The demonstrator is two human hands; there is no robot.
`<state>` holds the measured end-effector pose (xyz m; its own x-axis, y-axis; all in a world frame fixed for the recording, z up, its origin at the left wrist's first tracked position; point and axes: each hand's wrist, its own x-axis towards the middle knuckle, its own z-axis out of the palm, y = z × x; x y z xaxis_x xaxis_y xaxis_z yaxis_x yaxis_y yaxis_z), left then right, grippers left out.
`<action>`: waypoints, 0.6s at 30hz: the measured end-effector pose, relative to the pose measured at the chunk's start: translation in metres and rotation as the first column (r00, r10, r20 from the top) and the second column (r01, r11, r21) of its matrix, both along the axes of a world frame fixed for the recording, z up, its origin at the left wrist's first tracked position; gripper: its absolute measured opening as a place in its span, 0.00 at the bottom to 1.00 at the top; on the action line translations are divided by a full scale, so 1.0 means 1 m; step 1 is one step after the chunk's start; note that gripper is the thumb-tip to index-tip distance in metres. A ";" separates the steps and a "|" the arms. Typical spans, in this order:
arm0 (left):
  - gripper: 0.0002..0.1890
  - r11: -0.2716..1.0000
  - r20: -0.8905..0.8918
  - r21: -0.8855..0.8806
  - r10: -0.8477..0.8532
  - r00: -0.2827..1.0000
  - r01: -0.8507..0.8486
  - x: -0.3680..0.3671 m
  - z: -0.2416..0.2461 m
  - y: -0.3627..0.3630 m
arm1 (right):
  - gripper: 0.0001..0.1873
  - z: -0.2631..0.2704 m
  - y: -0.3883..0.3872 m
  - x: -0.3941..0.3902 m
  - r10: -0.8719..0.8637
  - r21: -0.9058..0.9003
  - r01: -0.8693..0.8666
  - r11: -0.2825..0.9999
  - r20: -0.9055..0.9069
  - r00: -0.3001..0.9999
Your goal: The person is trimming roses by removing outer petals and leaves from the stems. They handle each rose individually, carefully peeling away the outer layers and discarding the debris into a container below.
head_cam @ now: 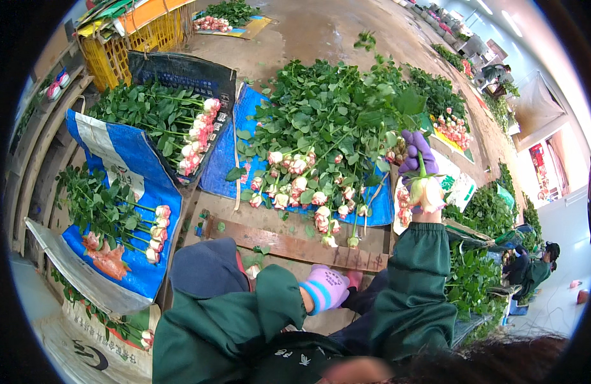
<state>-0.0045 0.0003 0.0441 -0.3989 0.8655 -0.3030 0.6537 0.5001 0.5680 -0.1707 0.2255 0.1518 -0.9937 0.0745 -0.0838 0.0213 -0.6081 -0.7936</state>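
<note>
My right hand (419, 153), in a purple glove, is raised at the right and grips the stem of a cream-pink rose (427, 193), whose bloom hangs head down below the fingers. Blurred leaves rise above this hand. My left hand (326, 288), in a lilac glove with a blue-striped cuff, rests low near my knees; its fingertips are hidden and I cannot tell whether it holds anything. Before me a large heap of leafy pink-white roses (319, 115) lies on a blue woven sheet (218, 168), blooms towards me.
A wooden board (295, 245) lies between me and the heap. Sorted roses lie on woven sheets at the left, one lot on a blue-white sheet (168, 192). A yellow plastic crate (101, 62) stands at the upper left. More rose piles and two people are at the right.
</note>
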 end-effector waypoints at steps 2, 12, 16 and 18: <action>0.19 0.998 0.017 -0.049 -0.043 0.999 0.044 -0.001 0.000 0.001 | 0.09 0.001 -0.002 -0.001 -0.006 0.058 -0.003 0.998 0.163 0.987; 0.19 1.000 0.029 0.010 -0.006 1.000 0.005 0.001 0.002 0.002 | 0.21 0.009 0.018 0.033 0.046 0.174 -0.043 0.984 -0.016 0.999; 0.19 0.999 0.008 -0.003 -0.039 0.999 0.039 0.000 -0.002 0.003 | 0.21 -0.044 0.003 0.032 0.227 -0.132 -0.209 0.969 0.141 0.964; 0.20 0.999 0.003 -0.003 -0.046 0.999 0.046 0.003 -0.007 0.003 | 0.24 -0.040 -0.015 0.051 0.226 -0.273 -0.176 0.946 0.167 0.960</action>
<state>-0.0018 0.0037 0.0372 -0.3576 0.8822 -0.3064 0.6745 0.4709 0.5686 -0.1200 0.2105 0.1114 -0.9484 -0.1737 -0.2652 0.3012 -0.7548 -0.5827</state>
